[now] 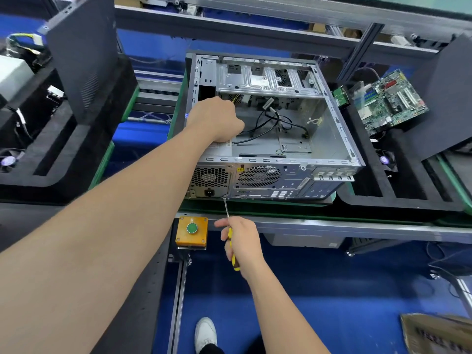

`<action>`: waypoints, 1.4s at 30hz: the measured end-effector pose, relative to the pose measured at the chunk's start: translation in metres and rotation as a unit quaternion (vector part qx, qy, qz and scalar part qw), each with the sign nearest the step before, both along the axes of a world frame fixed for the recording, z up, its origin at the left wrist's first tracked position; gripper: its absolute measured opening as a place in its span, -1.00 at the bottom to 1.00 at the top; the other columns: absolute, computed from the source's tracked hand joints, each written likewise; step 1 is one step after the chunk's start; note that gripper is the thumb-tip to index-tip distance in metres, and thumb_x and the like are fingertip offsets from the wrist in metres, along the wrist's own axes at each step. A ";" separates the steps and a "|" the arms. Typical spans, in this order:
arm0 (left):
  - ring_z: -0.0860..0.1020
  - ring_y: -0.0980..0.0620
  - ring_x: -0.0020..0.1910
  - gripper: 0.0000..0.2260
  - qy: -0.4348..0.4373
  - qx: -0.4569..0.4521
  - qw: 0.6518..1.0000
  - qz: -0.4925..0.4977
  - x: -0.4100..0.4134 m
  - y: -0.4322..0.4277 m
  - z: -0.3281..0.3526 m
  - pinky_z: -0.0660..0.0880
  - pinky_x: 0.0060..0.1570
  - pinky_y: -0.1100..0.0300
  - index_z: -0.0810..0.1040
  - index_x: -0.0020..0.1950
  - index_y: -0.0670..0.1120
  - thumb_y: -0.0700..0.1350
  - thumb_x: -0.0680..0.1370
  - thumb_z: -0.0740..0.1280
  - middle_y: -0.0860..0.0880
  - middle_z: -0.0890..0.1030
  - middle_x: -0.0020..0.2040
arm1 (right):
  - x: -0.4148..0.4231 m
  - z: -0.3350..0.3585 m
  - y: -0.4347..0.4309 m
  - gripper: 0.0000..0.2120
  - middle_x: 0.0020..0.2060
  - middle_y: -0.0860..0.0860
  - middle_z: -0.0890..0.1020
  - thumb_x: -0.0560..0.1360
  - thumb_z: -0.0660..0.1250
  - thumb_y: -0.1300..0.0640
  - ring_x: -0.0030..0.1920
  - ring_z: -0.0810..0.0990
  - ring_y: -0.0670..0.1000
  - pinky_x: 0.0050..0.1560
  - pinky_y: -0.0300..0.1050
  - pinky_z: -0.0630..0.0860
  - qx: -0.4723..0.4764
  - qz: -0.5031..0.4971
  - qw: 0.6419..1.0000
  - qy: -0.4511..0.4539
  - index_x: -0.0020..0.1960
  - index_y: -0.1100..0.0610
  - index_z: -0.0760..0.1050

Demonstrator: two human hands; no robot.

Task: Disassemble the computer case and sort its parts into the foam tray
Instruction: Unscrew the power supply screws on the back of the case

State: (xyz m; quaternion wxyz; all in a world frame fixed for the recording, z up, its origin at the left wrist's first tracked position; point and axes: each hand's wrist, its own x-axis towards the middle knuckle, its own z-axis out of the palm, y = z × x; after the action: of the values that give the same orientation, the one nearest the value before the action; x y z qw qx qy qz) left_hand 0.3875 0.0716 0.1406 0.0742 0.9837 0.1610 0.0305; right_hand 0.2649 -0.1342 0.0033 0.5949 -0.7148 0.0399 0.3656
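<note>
The open grey computer case (329,139) lies on its side on the conveyor, with loose black cables (275,121) inside. My left hand (217,118) reaches into the case at its left side, over the power supply (209,178), fingers curled downward; what they hold is hidden. My right hand (242,241) grips a yellow-and-black screwdriver (231,241) in front of the case. Its tip touches the rear panel's lower edge beside the power supply. A green motherboard (390,100) lies in the black foam tray (408,198) on the right.
An orange box with a green button (192,231) is mounted on the bench edge below the case. Another black foam tray (63,139) with parts stands at the left. A cardboard box (439,333) sits on the blue floor at lower right. My shoe (205,333) shows below.
</note>
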 end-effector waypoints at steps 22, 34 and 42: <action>0.46 -0.09 -0.39 -0.75 -0.005 0.000 1.000 0.014 0.001 -0.002 0.002 0.28 -0.40 0.17 0.43 -0.29 -0.12 0.04 0.46 0.23 -0.09 0.52 -0.33 | 0.008 -0.013 -0.004 -0.73 -0.38 0.05 0.51 0.74 0.11 0.03 -0.58 0.37 0.02 -0.58 -0.17 0.31 0.027 0.073 0.994 -0.078 0.06 0.09 0.55; 0.54 0.11 -0.08 -0.87 -0.324 -0.249 0.913 -0.017 -0.060 -0.039 0.025 0.49 -0.06 0.26 0.61 0.02 -0.09 -0.20 0.55 0.28 0.05 0.60 -0.07 | 0.003 -0.004 0.001 -0.70 -0.27 0.03 0.61 0.70 0.14 -0.07 -0.36 0.52 0.03 -0.39 -0.02 0.48 -0.172 0.082 0.944 -0.267 -0.14 0.01 0.46; 0.53 0.06 -0.39 -0.87 -0.248 -0.391 0.886 0.008 -0.186 -0.091 -0.097 0.48 -0.36 0.13 0.58 -0.20 0.00 -0.17 0.44 0.26 0.07 0.57 -0.38 | 0.014 0.003 -0.008 -0.75 -0.44 0.05 0.62 0.52 0.19 0.14 -0.60 0.46 0.12 -0.48 -0.11 0.38 -0.065 0.048 0.993 -0.082 -0.20 0.16 0.61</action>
State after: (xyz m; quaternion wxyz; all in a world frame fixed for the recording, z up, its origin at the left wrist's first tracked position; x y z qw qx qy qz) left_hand 0.2016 -0.0196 0.0433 0.4903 0.8337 0.1442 0.2091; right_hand 0.2794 -0.1420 0.0066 0.5304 -0.7805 -0.0197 0.3302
